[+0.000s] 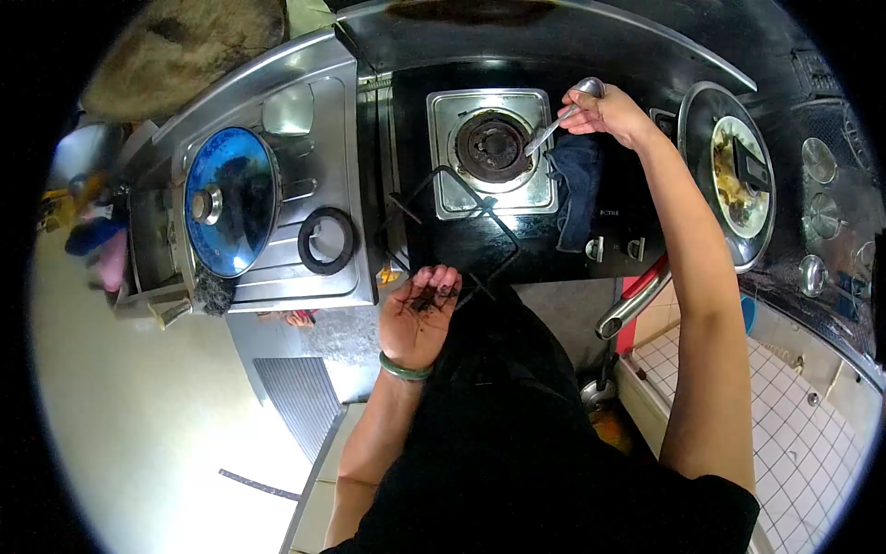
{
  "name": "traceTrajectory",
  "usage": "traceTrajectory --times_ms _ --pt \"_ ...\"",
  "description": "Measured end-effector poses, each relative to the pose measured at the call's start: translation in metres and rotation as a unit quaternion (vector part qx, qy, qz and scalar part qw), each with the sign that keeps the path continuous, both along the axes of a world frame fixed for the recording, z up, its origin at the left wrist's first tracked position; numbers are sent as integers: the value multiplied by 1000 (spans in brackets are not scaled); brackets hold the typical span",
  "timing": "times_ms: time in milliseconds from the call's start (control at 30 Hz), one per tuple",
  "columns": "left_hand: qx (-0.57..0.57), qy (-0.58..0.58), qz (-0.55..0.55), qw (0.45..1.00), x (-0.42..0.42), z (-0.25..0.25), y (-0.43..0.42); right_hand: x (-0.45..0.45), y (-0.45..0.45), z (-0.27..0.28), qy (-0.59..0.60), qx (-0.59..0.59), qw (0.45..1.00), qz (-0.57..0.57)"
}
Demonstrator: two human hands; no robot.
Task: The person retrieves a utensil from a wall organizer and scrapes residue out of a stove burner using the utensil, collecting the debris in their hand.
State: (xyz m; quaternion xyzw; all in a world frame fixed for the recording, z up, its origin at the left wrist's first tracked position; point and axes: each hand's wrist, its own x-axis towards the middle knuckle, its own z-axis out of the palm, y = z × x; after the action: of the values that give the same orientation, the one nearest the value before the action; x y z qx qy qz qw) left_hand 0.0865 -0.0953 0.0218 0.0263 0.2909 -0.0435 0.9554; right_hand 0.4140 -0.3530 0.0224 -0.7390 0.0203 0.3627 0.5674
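One head-worn camera looks forward and down. Its wide, round view takes in the hands (415, 323) and the stove (533, 196) from close above.

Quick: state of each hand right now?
Left hand: open, palm up, dark debris on it.
Right hand: closed, holding a metal spoon.

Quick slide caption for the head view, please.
Right hand holds a metal spoon at the burner; left hand, palm up, holds dark debris.
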Motion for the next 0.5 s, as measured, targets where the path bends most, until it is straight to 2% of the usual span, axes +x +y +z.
traceTrajectory --times_ms 500 --pt "-10 4 -6 1000 7 0 -6 1 -5 -15 45 21 998 -25"
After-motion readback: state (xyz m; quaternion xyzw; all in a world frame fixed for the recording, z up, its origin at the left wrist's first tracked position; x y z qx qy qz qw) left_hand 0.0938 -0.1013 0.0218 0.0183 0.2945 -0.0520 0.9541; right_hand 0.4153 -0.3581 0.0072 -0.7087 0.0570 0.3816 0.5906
